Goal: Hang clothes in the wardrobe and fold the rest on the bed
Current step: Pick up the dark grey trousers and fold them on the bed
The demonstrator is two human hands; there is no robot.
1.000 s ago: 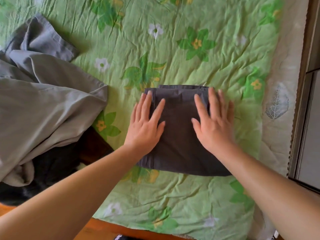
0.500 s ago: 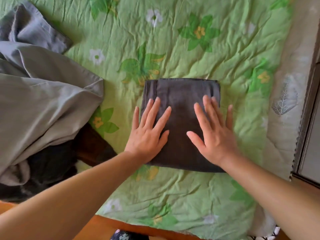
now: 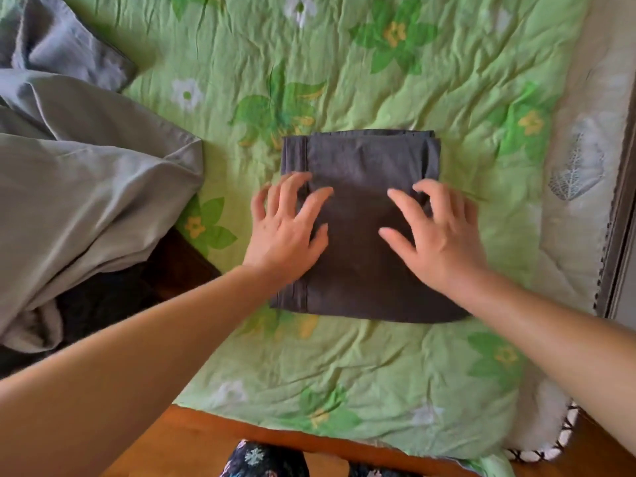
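Note:
A dark grey garment [image 3: 361, 166], folded into a neat rectangle, lies flat in the middle of the green flowered bedspread [image 3: 378, 366]. My left hand [image 3: 285, 232] rests on its left part with fingers spread and slightly curled. My right hand [image 3: 437, 235] rests on its right part, fingers spread and bent at the tips. Neither hand grips the cloth; both lie on top of it.
A heap of light grey cloth [image 3: 86, 187] covers the left of the bed, with a grey-blue piece [image 3: 58, 46] behind it and dark clothing [image 3: 103, 304] beneath. The bed's wooden edge [image 3: 213, 438] runs along the bottom. A wardrobe frame [image 3: 619, 208] stands at the right.
Both hands have slid back toward me over the folded garment, and the fingers have gone from flat to slightly curled. The view has shifted, showing more of the bed's near edge.

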